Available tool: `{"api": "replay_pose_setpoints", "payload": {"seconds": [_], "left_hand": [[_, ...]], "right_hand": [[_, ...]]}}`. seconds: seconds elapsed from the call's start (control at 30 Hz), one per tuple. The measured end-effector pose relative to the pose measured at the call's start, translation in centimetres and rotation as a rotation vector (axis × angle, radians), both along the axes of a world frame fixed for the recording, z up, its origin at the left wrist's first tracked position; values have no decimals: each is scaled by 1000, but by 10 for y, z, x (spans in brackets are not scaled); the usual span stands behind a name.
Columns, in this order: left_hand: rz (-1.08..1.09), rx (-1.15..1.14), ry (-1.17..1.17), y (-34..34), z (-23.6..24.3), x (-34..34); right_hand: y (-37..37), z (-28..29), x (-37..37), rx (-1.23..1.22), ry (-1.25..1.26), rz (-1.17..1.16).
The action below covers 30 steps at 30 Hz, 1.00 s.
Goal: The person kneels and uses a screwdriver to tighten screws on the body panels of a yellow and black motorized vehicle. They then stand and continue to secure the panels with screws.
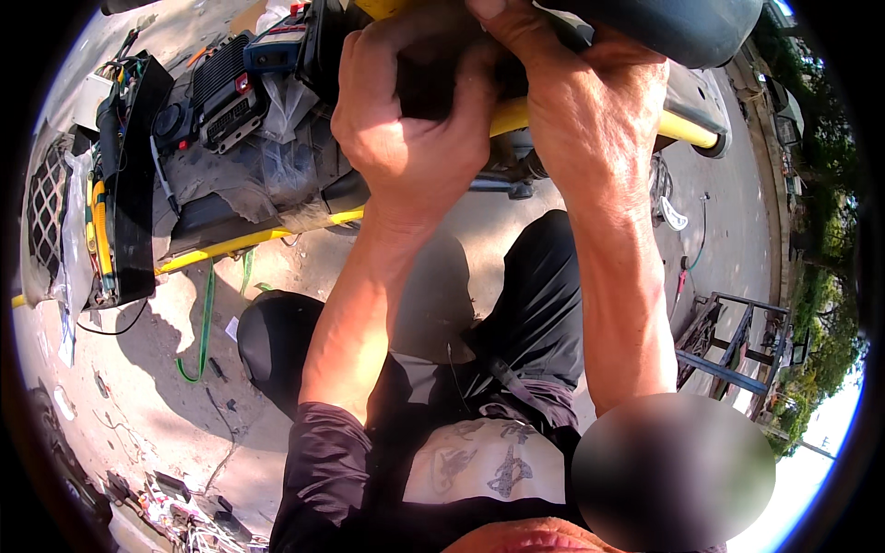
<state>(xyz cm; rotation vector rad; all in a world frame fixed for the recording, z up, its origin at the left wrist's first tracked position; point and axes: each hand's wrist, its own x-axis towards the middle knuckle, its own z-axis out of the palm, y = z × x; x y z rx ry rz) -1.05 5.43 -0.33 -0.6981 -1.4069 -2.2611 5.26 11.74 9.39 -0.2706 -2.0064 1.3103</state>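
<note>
Evidently, bare left hand (412,138) and right hand (595,120) are showing curled fingers, grip unclear; slipping could scrape knuckles on yellow metal tube (510,117).

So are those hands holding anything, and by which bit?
I can't tell. The left hand and right hand are near the yellow bar and rounded black thing, but any hold is hidden.

black part (687,29) — smooth and rounded

Dark wrinkled sleeve (323,461), black trousers (542,290)
</note>
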Motion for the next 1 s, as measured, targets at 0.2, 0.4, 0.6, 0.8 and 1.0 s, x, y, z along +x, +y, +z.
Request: {"api": "replay_pose_setpoints", "payload": {"seconds": [0.2, 0.4, 0.6, 0.8, 1.0], "left_hand": [[93, -23, 113, 11, 0, -7], [70, -5, 86, 14, 9, -5], [299, -193, 344, 14, 10, -14], [348, -230, 375, 15, 6, -24], [329, -357, 309, 6, 5, -14]], "right_hand": [[4, -3, -7, -95, 106, 40], [-6, 32, 9, -362, -84, 115], [3, 16, 7, -273, -63, 103], [4, 5, 4, -195, -48, 104], [6, 5, 9, -108, -32, 94]]}}
